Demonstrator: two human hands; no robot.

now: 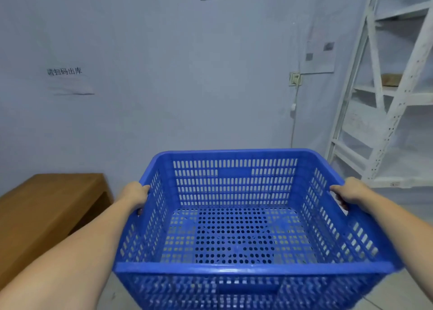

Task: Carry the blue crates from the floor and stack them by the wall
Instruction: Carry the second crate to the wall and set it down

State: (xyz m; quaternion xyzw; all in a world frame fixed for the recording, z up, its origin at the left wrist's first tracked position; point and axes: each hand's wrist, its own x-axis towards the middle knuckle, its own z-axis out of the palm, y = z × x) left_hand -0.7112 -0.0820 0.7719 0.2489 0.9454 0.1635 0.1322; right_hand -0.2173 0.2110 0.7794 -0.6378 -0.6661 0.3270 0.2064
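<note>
While you face the pale wall [187, 75], head view: your left hand [134, 194] and right hand [349, 192] each clamp a side rim of the empty blue crate [234, 267], held level, with a wooden bench [46, 206] at left and white shelving [386, 112] at right.

Both bare forearms are stretched forward and seen from above. The left arm enters from 7 o'clock and runs toward 1 o'clock; the right arm enters from 4 o'clock and runs toward 10 o'clock. The left hand [136, 196] is closed over the left rim of the blue crate [234, 268], the fingers curled over the edge and partly hidden. The right hand [349, 193] is closed on the right rim, its fingers hooked through the handle opening. Both wrists are kept almost straight.
</note>
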